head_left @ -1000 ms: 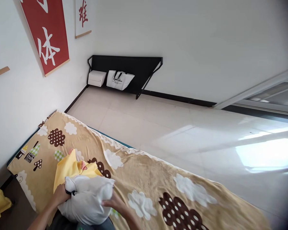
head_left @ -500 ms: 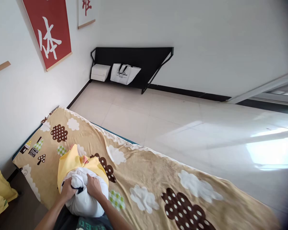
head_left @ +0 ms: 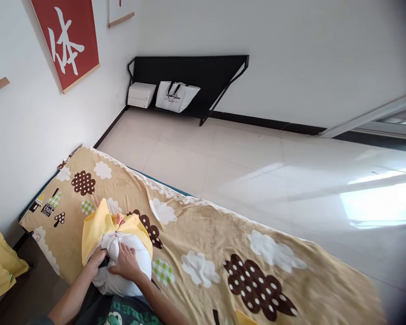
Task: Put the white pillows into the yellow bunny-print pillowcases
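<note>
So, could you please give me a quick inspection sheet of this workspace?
Surface: bed with tan patterned blanket, spread flat.
Job's things: white pillow partly inside yellow pillowcase, at the blanket's near edge.
Clutter: yellow cloth at far left.
Grippers: left hand grips the pillowcase edge; right hand presses on the pillow.
Cables: nothing seen.
Surroundings: red wall banner, black rack, white bag, white box, tiled floor.
</note>
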Tool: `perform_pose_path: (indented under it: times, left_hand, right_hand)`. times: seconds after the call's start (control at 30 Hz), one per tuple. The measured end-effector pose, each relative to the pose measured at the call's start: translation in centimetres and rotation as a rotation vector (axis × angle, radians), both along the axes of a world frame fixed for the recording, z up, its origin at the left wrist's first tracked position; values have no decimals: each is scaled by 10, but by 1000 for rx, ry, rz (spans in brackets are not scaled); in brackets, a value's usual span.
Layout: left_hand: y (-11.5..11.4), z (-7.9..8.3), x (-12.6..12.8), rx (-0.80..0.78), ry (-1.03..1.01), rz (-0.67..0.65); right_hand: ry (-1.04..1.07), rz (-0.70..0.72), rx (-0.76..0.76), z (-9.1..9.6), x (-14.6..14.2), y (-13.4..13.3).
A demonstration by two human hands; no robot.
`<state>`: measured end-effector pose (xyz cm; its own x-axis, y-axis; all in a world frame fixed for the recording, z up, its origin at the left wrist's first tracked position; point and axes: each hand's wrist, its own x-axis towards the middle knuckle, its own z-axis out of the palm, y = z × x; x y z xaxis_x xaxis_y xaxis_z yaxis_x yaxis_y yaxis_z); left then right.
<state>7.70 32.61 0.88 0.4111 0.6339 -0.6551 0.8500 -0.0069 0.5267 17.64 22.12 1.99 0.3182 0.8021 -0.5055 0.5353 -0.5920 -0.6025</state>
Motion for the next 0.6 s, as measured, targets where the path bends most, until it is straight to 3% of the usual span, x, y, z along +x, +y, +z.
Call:
perform_pose_path:
  times: [0.13,0.27,0.4,0.5,0.6]
  left_hand:
    - [14,9,-18,-15,55,-157]
    - [45,11,-13,174,128,-280]
    - [58,-8,15,378,178,-427]
    - [50,-29,30,396,257,-529]
    - [46,-40,35,427,335,-540]
  right_hand:
    - [7,64,-42,-9,7,23]
    - [26,57,-26,-22,1,20]
    - [27,26,-11,-29,-4,7]
    - [24,8,-19,-31,-3,0]
    - [12,-29,-37,-31,-1,-6]
